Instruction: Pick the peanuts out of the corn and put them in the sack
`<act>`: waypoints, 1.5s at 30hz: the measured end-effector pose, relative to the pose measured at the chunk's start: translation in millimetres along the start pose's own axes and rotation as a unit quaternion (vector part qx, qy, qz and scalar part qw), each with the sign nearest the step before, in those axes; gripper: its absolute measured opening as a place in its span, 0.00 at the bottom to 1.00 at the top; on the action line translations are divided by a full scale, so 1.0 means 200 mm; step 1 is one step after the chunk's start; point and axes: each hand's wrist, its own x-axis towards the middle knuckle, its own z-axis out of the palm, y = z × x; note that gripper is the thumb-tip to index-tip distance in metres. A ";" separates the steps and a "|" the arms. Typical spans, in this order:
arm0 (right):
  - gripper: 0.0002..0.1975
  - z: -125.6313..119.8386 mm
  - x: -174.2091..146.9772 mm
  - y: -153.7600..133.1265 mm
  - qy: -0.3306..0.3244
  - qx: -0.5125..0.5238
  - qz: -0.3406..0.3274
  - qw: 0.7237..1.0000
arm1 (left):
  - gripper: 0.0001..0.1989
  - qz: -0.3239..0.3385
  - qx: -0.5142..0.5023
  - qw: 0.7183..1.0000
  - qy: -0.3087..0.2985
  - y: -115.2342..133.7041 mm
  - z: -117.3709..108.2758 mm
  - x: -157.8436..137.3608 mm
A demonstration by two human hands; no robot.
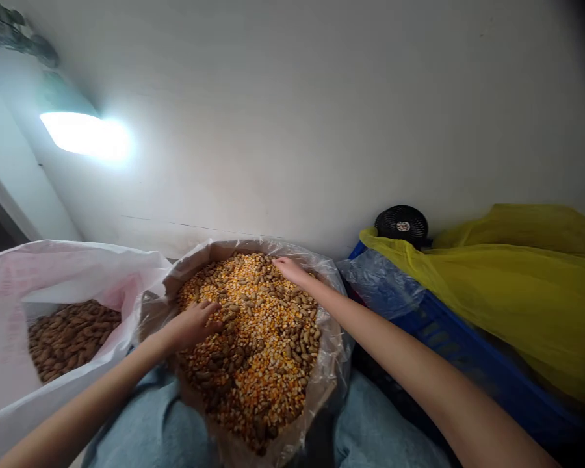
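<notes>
- Seeing left hand (194, 324) loosely curled, right hand (291, 269) bunched; I can't tell what either holds.
- Peanuts (302, 342) lie among corn (260, 383) in the sack (340, 364).
- Hard sweeps near its rim (329, 270) could spill both.

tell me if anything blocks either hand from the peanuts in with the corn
Nothing visible does. The left hand and right hand both reach inside the rim of the plastic-lined bag, where peanuts lie exposed among the corn kernels.
</notes>
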 end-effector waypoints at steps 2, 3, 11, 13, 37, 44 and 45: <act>0.18 -0.16 0.03 0.19 0.080 -0.009 0.044 0.996 | 0.24 -0.002 0.003 1.000 0.014 -0.04 0.00 0.12; 0.19 -0.20 0.05 0.26 0.111 -0.013 0.060 0.992 | 0.25 -0.006 0.000 1.000 0.019 -0.05 0.01 0.20; 0.21 -0.03 0.15 0.41 0.233 -0.067 0.076 0.967 | 0.27 0.037 0.002 0.993 0.108 0.13 0.30 0.77; 0.19 0.06 0.14 0.42 0.245 -0.078 0.046 0.965 | 0.26 0.038 0.016 0.991 0.131 0.18 0.39 0.80; 0.23 0.17 0.11 0.52 0.179 0.111 -0.067 0.975 | 0.22 0.030 -0.141 0.976 0.161 0.21 0.48 0.54; 0.24 0.27 0.10 0.49 0.181 0.105 -0.037 0.977 | 0.20 0.008 -0.171 0.968 0.183 0.24 0.51 0.57; 0.24 0.28 0.09 0.48 0.182 0.118 -0.032 0.976 | 0.19 0.000 -0.189 0.964 0.188 0.24 0.51 0.57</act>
